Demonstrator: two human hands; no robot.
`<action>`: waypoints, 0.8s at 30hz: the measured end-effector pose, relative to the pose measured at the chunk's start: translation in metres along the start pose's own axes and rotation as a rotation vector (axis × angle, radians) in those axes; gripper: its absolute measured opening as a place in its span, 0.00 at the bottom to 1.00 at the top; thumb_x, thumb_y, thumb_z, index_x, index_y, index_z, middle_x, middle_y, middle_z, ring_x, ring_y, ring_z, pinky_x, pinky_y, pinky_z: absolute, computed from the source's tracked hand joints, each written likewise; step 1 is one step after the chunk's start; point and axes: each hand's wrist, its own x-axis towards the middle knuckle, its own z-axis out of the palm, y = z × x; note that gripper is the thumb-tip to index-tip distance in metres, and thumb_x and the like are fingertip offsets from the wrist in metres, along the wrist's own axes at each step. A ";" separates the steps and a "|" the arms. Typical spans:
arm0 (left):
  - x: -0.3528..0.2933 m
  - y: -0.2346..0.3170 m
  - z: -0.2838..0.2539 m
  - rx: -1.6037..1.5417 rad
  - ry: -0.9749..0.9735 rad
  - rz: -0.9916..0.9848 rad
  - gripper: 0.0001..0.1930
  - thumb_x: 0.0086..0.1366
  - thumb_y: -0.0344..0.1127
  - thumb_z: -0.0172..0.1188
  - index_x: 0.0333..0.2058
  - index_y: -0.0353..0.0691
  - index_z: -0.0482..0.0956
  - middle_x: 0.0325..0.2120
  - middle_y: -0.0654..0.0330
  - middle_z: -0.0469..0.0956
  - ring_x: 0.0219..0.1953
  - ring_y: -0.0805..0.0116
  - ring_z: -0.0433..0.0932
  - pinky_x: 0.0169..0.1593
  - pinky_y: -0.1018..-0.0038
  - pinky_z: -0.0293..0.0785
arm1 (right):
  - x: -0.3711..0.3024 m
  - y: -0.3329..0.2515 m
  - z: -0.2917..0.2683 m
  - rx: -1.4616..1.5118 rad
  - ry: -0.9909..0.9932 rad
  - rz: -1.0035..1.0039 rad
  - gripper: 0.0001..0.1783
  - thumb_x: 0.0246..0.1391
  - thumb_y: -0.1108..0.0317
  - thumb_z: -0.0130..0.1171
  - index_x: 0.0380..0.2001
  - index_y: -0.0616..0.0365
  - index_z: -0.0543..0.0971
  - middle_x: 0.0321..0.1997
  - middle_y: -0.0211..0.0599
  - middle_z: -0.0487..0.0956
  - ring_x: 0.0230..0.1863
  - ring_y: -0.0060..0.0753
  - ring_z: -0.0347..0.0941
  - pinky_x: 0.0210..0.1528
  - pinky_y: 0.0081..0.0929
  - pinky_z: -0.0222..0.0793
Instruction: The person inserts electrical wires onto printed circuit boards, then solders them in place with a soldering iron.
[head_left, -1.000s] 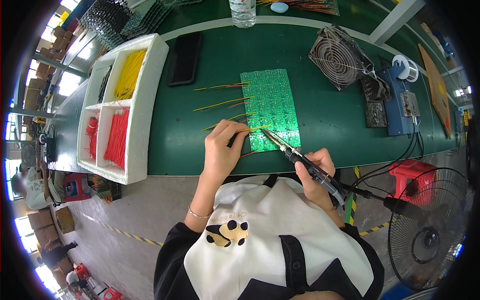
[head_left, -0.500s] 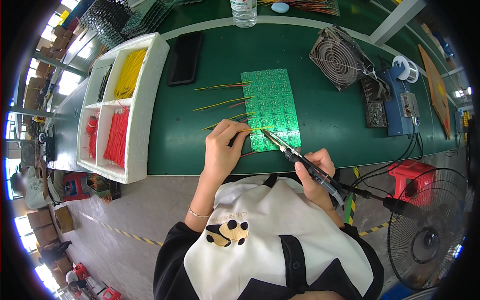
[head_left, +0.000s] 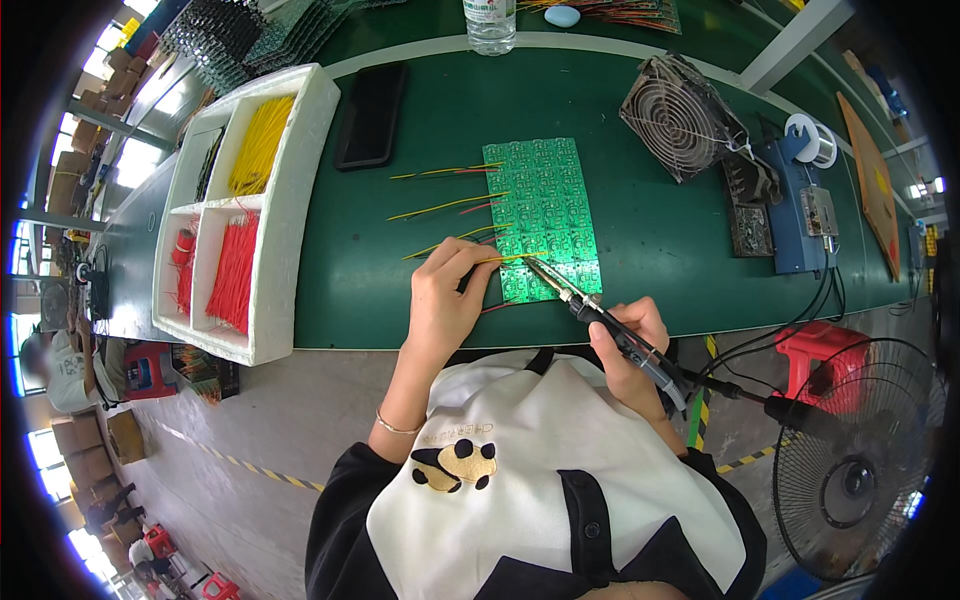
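Note:
A green panel of small circuit boards [head_left: 545, 205] lies on the green bench, with several yellow, red and dark wires [head_left: 440, 211] sticking out past its left edge. My left hand [head_left: 447, 295] pinches a yellow wire [head_left: 512, 258], whose end lies over the lower part of the panel. In my right hand [head_left: 635, 345] is a soldering iron [head_left: 625, 345], slanting up and left so that its tip meets the panel by that wire's end. Whether the tip touches wire or board is too small to tell.
At left stands a white foam box [head_left: 318, 150] of yellow, red and black wires, beside a black phone [head_left: 370, 115]. A bottle [head_left: 490, 25] stands at the back. Right are a small grilled fan [head_left: 680, 115], a blue soldering station [head_left: 790, 200], a solder spool [head_left: 815, 140] and a floor fan [head_left: 850, 470].

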 end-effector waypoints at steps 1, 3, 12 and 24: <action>0.000 0.000 0.000 -0.003 0.001 0.000 0.04 0.53 0.22 0.60 0.29 0.34 0.79 0.24 0.60 0.75 0.22 0.74 0.70 0.23 0.80 0.64 | 0.000 0.000 0.000 0.001 -0.002 0.000 0.11 0.50 0.74 0.59 0.26 0.63 0.65 0.17 0.31 0.71 0.18 0.11 0.61 0.19 0.13 0.55; -0.001 -0.001 0.000 -0.003 0.005 0.004 0.04 0.53 0.22 0.60 0.29 0.34 0.79 0.25 0.60 0.75 0.22 0.74 0.70 0.23 0.80 0.64 | 0.000 0.001 0.000 -0.013 0.007 -0.027 0.11 0.50 0.74 0.59 0.26 0.63 0.65 0.17 0.30 0.71 0.18 0.11 0.61 0.19 0.13 0.55; -0.001 -0.003 0.000 0.007 0.000 0.008 0.04 0.53 0.21 0.59 0.30 0.34 0.79 0.26 0.58 0.76 0.25 0.70 0.74 0.26 0.79 0.68 | 0.001 -0.003 0.000 0.009 -0.014 -0.016 0.11 0.49 0.76 0.59 0.26 0.63 0.65 0.17 0.30 0.69 0.18 0.12 0.58 0.19 0.13 0.53; 0.000 -0.001 0.001 0.010 -0.004 0.004 0.04 0.53 0.22 0.59 0.29 0.33 0.78 0.27 0.56 0.76 0.27 0.64 0.76 0.30 0.74 0.72 | 0.006 0.000 -0.003 0.022 -0.096 -0.149 0.10 0.47 0.79 0.58 0.26 0.64 0.66 0.17 0.31 0.68 0.18 0.14 0.58 0.19 0.15 0.51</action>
